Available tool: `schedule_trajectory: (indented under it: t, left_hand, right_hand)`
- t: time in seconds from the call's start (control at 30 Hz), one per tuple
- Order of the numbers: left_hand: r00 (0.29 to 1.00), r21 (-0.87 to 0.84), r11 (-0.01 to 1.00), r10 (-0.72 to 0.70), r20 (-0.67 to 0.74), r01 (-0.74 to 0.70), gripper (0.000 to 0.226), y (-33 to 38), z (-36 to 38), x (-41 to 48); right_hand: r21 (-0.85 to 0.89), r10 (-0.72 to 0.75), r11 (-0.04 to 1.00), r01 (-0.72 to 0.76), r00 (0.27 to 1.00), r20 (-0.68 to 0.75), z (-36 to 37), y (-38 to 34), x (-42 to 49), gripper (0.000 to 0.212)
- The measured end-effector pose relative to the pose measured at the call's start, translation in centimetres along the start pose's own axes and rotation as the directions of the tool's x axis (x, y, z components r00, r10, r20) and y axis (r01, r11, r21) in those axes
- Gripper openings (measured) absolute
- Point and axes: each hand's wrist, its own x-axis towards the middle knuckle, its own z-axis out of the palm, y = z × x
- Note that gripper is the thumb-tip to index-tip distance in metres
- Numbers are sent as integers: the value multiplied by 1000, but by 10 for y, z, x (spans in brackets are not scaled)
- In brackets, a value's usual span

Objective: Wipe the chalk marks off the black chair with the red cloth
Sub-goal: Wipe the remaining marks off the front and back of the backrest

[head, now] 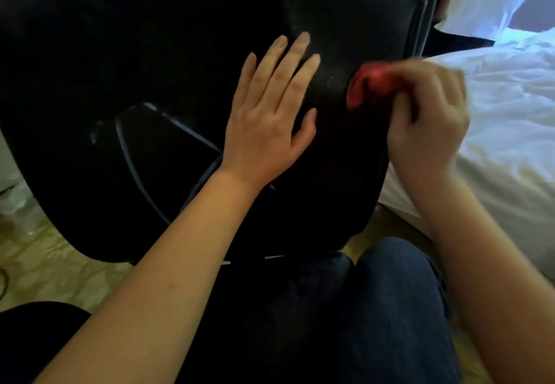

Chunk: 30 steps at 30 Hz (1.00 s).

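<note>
1. Black chair [135, 38]: dark, leather-like surface filling the view from centre out to 9, 11 and 1 o'clock. Rounded lower edge toward 7 o'clock.

2. Left hand [270, 119]: laid flat on the chair just above centre. Fingers straight and slightly spread, pointing toward 1 o'clock, holding nothing. Forearm running down toward 7 o'clock.

3. Right hand [429, 119]: at 3 o'clock of the left hand, blurred. Fingers curled and clamped round the cloth.

4. Red cloth [365, 83]: bunched, sticking out of the right hand toward 10 o'clock. Placed over the chair near its right edge, between the two hands. Contact with the surface too blurred to tell.

5. Chalk marks [332, 80]: faint pale smudge on the chair, just at 9 o'clock of the cloth and short of the left fingertips.

6. Pale lines [126, 155]: at 8 o'clock of the left hand, forming an angular outline on the chair, with a smear at its 10 o'clock corner. Chalk or sheen: cannot tell.

7. White bedding [510, 119]: rumpled, beside the chair at 3 o'clock.

8. Blue-jeaned knee [396, 299]: at 5 o'clock, below the chair.

9. Patterned floor [45, 260]: pale, at 8 o'clock.
</note>
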Motion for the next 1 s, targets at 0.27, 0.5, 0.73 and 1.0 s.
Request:
schedule_trajectory:
  t: [0.27, 0.5, 0.73, 1.0]
  left_hand:
    - [998, 93, 996, 11, 54, -16, 54, -8, 13, -4]
    - [998, 32, 999, 12, 59, -14, 52, -4, 8, -5]
    - [999, -133, 991, -32, 2, 32, 48, -17, -38, -11]
    - [973, 142, 964, -212, -92, 223, 47, -104, -85, -39]
  right_hand:
    - [-4, 59, 998, -59, 994, 93, -11, -2, -55, 25]
    - [38, 58, 996, -79, 917, 394, -32, -8, -166, 17]
    - [47, 105, 993, -106, 994, 25, -13, -17, -16, 23]
    - [164, -29, 987, 1, 985, 171, 28, -72, -50, 21]
